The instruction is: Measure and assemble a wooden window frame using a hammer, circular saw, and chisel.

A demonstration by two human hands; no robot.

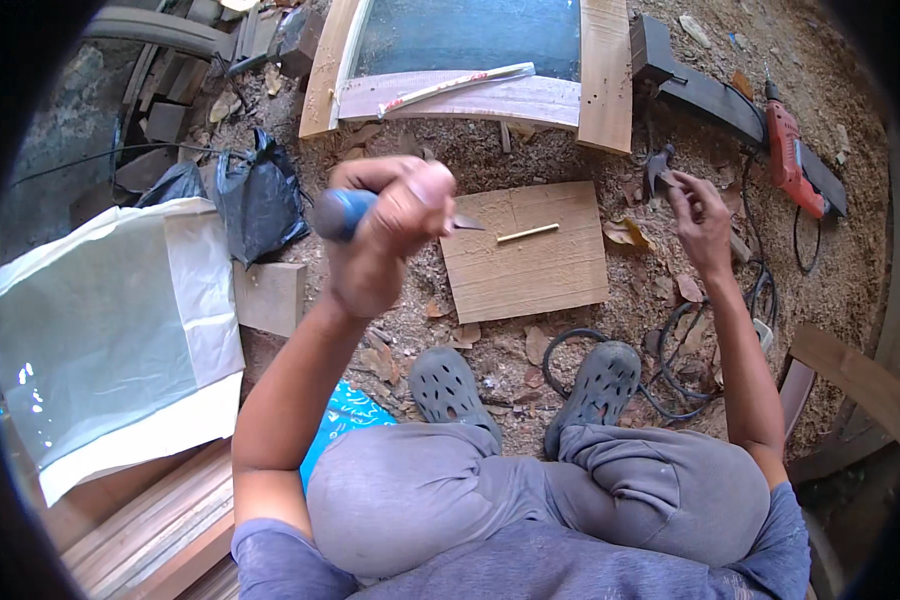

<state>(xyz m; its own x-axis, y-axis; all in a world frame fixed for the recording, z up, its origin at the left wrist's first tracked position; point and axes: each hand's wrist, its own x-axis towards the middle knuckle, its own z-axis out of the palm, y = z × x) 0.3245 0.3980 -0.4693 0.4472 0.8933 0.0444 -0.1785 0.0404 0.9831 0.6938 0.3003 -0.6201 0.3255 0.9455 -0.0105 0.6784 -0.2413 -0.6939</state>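
Left hand (385, 235) is clenched around a blue-handled chisel (345, 213), raised above the square wooden board (530, 270) on the sawdust floor (570, 165). Right hand (698, 215), fingers curled, reaches the hammer (660, 165); grasp indeterminable.

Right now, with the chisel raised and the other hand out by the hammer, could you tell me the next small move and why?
Probably close the right hand on the hammer: its fingers are at it, while the left hand already grips the blue-handled chisel above the board.
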